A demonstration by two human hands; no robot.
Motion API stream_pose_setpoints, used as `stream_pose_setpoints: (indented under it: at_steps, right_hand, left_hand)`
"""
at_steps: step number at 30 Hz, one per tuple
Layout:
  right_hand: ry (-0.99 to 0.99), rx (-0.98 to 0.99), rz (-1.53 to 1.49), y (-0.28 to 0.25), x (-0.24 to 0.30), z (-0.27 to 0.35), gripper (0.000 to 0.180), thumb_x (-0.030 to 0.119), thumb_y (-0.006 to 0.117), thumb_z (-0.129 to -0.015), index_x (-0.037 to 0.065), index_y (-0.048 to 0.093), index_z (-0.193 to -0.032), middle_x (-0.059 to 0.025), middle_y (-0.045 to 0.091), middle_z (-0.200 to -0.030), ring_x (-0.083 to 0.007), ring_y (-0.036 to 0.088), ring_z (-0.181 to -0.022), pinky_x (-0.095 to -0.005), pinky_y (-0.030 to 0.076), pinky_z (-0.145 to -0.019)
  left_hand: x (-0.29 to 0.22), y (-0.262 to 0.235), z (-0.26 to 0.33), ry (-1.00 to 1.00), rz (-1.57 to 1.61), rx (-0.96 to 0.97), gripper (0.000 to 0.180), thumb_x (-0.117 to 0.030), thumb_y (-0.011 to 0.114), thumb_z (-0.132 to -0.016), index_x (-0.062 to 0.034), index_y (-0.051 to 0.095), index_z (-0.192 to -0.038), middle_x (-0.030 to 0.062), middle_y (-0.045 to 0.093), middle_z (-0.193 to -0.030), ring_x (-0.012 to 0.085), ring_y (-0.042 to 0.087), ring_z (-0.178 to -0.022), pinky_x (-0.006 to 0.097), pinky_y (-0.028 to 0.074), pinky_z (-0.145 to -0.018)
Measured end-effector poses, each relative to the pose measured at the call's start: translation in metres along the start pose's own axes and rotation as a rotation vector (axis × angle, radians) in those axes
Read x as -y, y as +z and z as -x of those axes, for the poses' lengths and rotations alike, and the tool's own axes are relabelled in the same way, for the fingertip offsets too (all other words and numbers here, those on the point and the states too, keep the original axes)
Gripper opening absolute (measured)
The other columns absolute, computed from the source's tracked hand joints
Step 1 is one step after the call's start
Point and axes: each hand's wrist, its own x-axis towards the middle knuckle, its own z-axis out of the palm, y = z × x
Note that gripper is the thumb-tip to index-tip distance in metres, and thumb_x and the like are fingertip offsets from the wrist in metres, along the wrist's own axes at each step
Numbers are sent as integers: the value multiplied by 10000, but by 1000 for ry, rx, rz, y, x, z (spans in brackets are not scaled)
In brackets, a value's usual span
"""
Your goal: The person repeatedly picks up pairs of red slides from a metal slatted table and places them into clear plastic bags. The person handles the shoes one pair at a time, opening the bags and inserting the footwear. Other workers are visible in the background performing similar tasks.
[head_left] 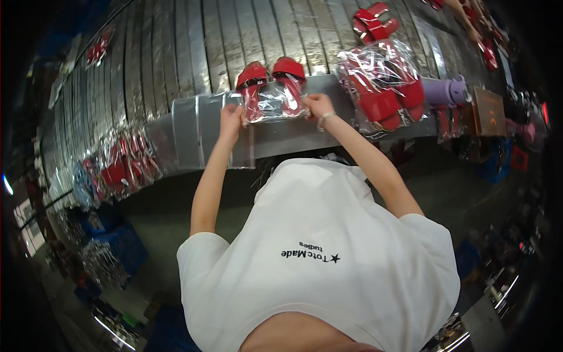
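Nearest, below the clear bag, a white shirt (328, 246) fills the lower view and both bare forearms reach up from it toward the worktop (281, 138); the left hand (230, 117) pinches the bag's left edge with its grip closed on the film, and the right hand (318, 105) holds the bag's right edge the same way, a bracelet (324, 120) at its wrist; between them the clear bag (271, 104) lies at the worktop's near rim with a pair of red sandals (271, 79) partly inside it, toes still poking out past the bag's far opening; just left of the bag more flat clear bags (202, 126) lie stacked and hang over the edge; right of the bag a bagged bundle of red sandals (384, 88) sits near a purple roll (446, 91) and a brown box (488, 111); far left of the bag another bagged heap (120, 167) slumps lower down; beyond the bag runs a ribbed metal surface (176, 47) with loose red sandals (372, 20) on it.

Risks, as I judge them: the thin film could tear at a sandal's strap if pulled hard; the two sandals may slide apart and jam at the mouth; the overhanging stack of bags could slip to the floor if brushed by the left forearm.
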Motion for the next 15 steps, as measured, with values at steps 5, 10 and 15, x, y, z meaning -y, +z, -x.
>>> stream_pose_setpoints:
  at_steps: [5, 10, 15]
  right_hand:
    - [48, 166, -338, -32, 108, 65, 246, 283, 591, -901, 92, 581, -747, 40, 486, -574, -75, 420, -466, -265, 366, -422]
    - [-598, -154, -28, -141, 154, 126, 369, 365, 640, -856, 0, 630, -916, 37, 540, -738, -56, 496, -687, -221, 420, -619]
    - [-886, -249, 164, -272, 145, 116, 306, 242, 649, -840, -25, 663, -989, -113, 503, -1253, -147, 570, -956, -271, 444, -828]
  left_hand:
    - [-66, 40, 29, 78, 348, 350, 200, -125, 486, -932, -44, 524, -753, 8, 493, -584, 99, 463, -475, 230, 389, -443]
    - [-124, 157, 150, 543, 116, 352, 190, -129, 473, -952, 34, 570, -960, 70, 604, -733, 134, 607, -596, 262, 496, -535]
    - [-63, 258, 144, 751, -238, 299, 496, -242, 633, -848, 5, 425, -1225, 137, 472, -1220, 235, 424, -1188, 378, 329, -995]
